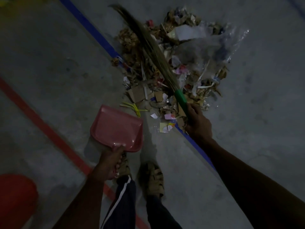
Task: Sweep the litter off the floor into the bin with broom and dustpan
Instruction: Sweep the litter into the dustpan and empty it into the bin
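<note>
Left grip point(110, 164) clamps dustpan point(117, 128) handle | right grip point(197, 123) clamps broom point(148, 48) over litter point(173, 71)

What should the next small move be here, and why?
Probably lower the dustpan so its front edge meets the floor beside the litter pile. The left hand holds it empty and short of the pile, while the right hand holds the broom with its bristles lying across the litter, ready to draw it toward the pan.

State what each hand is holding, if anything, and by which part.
The left hand grips the pink dustpan by its handle. The right hand grips the broom by its green handle, just below the bristles.
</note>
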